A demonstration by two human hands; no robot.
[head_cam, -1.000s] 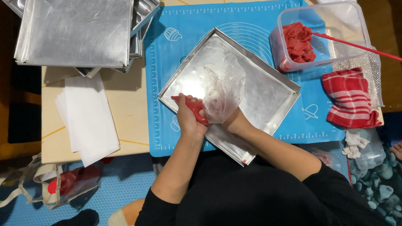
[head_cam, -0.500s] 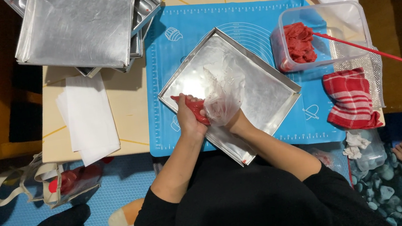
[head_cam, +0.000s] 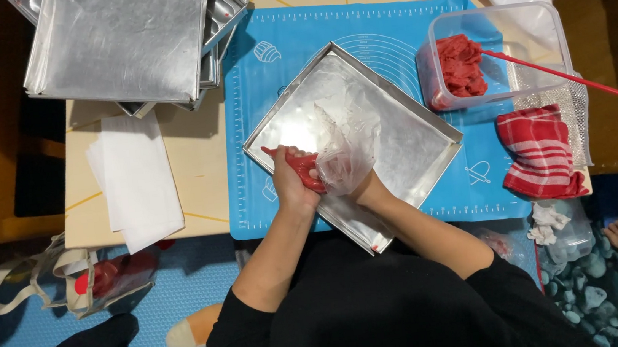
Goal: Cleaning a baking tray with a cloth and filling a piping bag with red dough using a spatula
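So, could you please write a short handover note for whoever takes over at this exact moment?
Left hand: grip closed on the red-filled end of the clear piping bag, over the metal tray.
Right hand: closed on the bag's loose upper part.
Tray sits on the blue mat. The clear tub behind it holds red paste and a red spatula. Striped cloth to the right, stacked trays at far left.
Done: some paste is in the bag.
Left: nothing visibly piped on the tray; paste remains in the tub.
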